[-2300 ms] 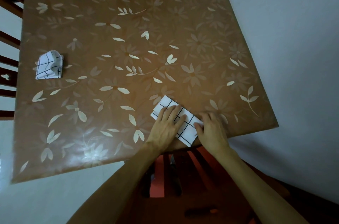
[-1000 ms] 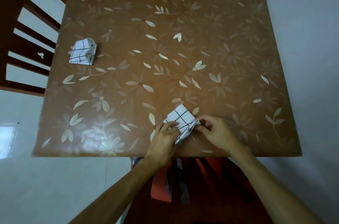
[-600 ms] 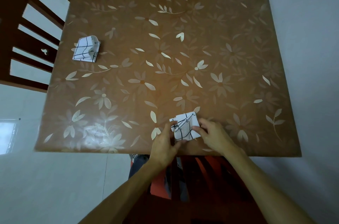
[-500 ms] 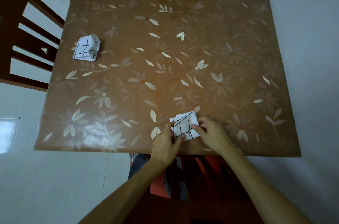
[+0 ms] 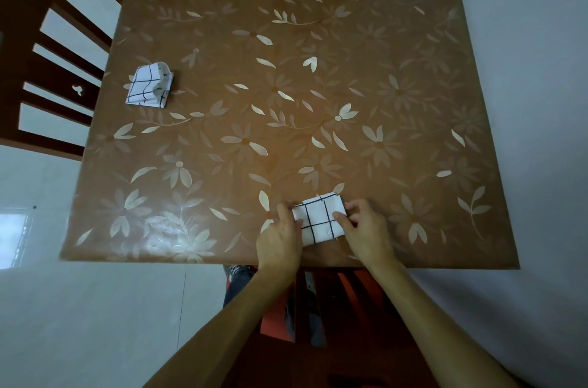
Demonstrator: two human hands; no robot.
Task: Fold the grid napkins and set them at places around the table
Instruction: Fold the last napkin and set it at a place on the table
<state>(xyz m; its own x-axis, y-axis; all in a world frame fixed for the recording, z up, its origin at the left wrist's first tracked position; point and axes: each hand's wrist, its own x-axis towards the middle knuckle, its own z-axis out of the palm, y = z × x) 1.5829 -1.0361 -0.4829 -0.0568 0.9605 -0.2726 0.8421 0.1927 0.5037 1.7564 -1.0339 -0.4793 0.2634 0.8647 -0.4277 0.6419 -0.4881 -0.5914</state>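
Observation:
A white napkin with a black grid (image 5: pixel 319 217) lies folded into a small square near the front edge of the brown flowered table (image 5: pixel 286 101). My left hand (image 5: pixel 280 239) holds its left edge with the fingers curled onto it. My right hand (image 5: pixel 366 230) pinches its right edge between thumb and fingers. A second folded grid napkin (image 5: pixel 149 85) rests by the table's left edge, in front of a chair, with one loose fold standing up.
A dark wooden chair (image 5: pixel 47 69) stands at the table's left side. Another wooden chair (image 5: pixel 318 308) is tucked under the front edge between my arms. Pale tiled floor surrounds the table.
The napkin under my hands went from a long strip to a small square as I folded it over. It now lies flatter, with both hands at its side edges.

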